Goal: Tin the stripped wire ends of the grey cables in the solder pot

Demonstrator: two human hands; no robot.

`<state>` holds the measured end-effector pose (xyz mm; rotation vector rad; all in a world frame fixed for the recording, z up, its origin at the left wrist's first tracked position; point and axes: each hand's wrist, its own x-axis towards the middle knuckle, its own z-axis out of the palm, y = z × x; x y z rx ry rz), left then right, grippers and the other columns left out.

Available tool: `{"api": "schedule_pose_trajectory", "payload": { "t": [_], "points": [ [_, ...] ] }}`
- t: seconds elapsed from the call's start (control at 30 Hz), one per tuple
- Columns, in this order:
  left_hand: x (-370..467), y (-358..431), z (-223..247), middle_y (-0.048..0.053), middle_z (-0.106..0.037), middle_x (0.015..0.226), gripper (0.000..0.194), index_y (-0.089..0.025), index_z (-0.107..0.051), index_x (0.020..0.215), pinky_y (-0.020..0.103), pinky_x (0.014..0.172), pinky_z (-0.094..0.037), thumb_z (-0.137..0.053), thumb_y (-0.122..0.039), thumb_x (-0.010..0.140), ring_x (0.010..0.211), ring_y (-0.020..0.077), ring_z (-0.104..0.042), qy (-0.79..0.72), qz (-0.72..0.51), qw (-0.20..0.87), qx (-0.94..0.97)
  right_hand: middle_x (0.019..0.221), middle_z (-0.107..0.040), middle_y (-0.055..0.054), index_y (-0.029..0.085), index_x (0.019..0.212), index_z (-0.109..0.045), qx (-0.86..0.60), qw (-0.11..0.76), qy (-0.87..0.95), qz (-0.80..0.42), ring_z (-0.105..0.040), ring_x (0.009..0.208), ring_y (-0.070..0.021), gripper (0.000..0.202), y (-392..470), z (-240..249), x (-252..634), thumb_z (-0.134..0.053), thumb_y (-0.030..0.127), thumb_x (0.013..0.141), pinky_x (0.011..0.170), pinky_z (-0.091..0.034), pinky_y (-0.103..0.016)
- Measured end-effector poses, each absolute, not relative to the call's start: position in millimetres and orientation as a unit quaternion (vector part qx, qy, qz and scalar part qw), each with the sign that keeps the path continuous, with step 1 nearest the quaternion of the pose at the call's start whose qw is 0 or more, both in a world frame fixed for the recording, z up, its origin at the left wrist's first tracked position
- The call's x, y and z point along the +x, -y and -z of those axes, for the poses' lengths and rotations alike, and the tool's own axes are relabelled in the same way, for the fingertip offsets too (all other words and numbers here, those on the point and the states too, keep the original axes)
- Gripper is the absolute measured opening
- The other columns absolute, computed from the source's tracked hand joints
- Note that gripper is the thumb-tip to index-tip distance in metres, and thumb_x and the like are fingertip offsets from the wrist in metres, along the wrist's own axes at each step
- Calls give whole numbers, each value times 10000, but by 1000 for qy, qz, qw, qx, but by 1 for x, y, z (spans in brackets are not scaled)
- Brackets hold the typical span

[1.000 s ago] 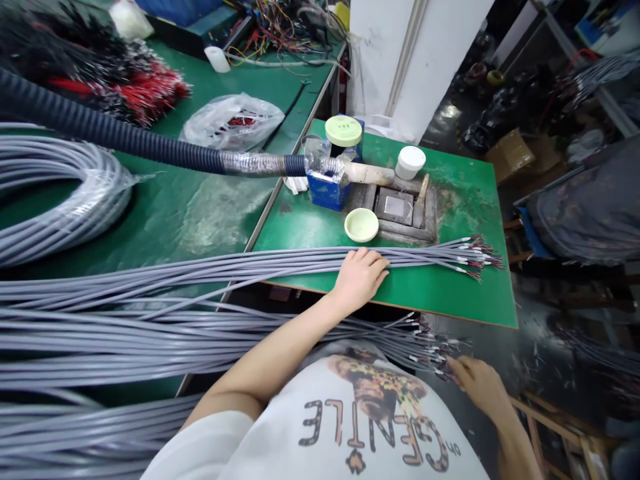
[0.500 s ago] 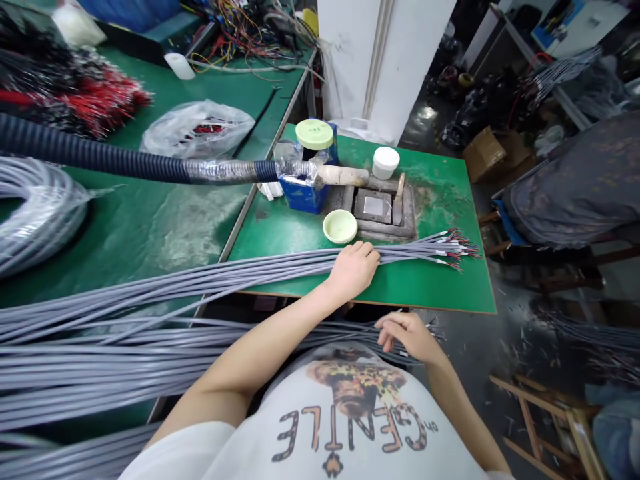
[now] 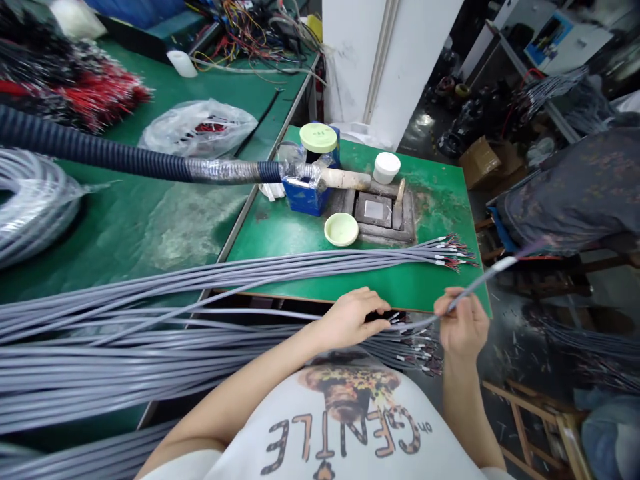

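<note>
My right hand is closed on one grey cable, whose end points up to the right, blurred by motion. That cable runs back past my left hand, whose thumb and fingers are apart beside it. A bundle of grey cables lies along the front of the green table, its stripped red and dark wire ends at the right. Lower down, near my shirt, is a second bundle, its ends partly behind my left hand and forearm.
On the green table stand a pale green dish, a white tub, a blue container and a square heated-looking pot. A dark corrugated hose crosses from the left. A wooden stool stands right.
My left hand has let go of the bundle on the table and moved down towards me. My right hand has moved right and up, now holding one cable lifted from the lower bundle.
</note>
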<state>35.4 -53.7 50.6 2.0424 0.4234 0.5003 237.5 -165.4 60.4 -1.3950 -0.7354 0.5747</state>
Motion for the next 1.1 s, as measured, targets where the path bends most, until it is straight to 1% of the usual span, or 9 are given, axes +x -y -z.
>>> {"api": "schedule_pose_trajectory", "payload": {
  "t": [0.07, 0.13, 0.2, 0.27, 0.43, 0.57, 0.7, 0.8, 1.1],
  "points": [
    [35, 53, -50, 61, -666, 848, 306, -147, -673, 1050, 284, 727, -460, -633, -359, 834, 769, 159, -578, -215, -235, 576, 753, 582, -606, 9, 197, 949, -665, -663, 521, 446, -299, -540, 540, -129, 218, 170, -59, 230, -500, 337, 921, 557, -418, -261],
    [34, 51, -51, 51, -662, 809, 345, -132, -691, 1034, 261, 670, -451, -655, -392, 810, 684, 130, -559, -258, -262, 661, 654, 626, -627, 0, 196, 951, -677, -655, 388, 548, -346, -568, 596, -139, 217, 170, -57, 221, -493, 307, 922, 619, -436, -271],
    [33, 48, -51, 43, -670, 787, 335, -125, -714, 947, 249, 645, -442, -689, -409, 772, 641, 112, -549, -289, -281, 724, 560, 645, -631, 0, 199, 931, -677, -624, 325, 609, -366, -588, 645, -145, 220, 166, -54, 213, -474, 284, 927, 673, -442, -273],
    [32, 47, -49, 31, -672, 748, 308, -120, -718, 837, 240, 632, -438, -720, -411, 735, 622, 104, -548, -309, -296, 760, 488, 642, -637, -1, 198, 884, -676, -601, 299, 635, -383, -596, 658, -143, 236, 161, -53, 208, -458, 273, 932, 694, -444, -269],
    [31, 51, -41, 5, -629, 613, 314, -113, -637, 652, 225, 609, -424, -737, -404, 718, 571, 88, -535, -323, -309, 779, 440, 646, -658, 1, 196, 863, -671, -606, 304, 615, -404, -585, 609, -135, 210, 145, -52, 198, -494, 301, 909, 648, -446, -258],
    [31, 54, -42, -3, -616, 606, 311, -115, -600, 663, 222, 597, -405, -739, -388, 720, 557, 78, -520, -314, -315, 783, 435, 585, -598, 24, 200, 801, -643, -622, 325, 598, -388, -544, 557, -115, 235, 133, -53, 188, -468, 299, 923, 613, -420, -244],
    [29, 49, -46, -12, -612, 612, 295, -124, -619, 732, 232, 621, -418, -750, -387, 705, 570, 84, -528, -293, -340, 804, 390, 551, -559, 34, 193, 897, -651, -599, 336, 593, -421, -506, 519, -110, 259, 127, -54, 185, -430, 319, 945, 591, -407, -249],
    [26, 42, -44, -4, -636, 663, 281, -130, -654, 789, 217, 612, -410, -749, -381, 705, 586, 78, -526, -320, -379, 795, 349, 540, -548, 33, 180, 899, -649, -588, 346, 580, -444, -483, 503, -107, 276, 127, -53, 187, -430, 341, 949, 579, -394, -252],
    [24, 31, -43, -5, -605, 671, 297, -124, -657, 767, 196, 554, -373, -778, -375, 667, 556, 58, -468, -289, -370, 819, 330, 505, -527, 31, 166, 841, -628, -573, 353, 560, -484, -445, 470, -106, 313, 127, -49, 188, -435, 391, 943, 541, -368, -256]
  ]
}}
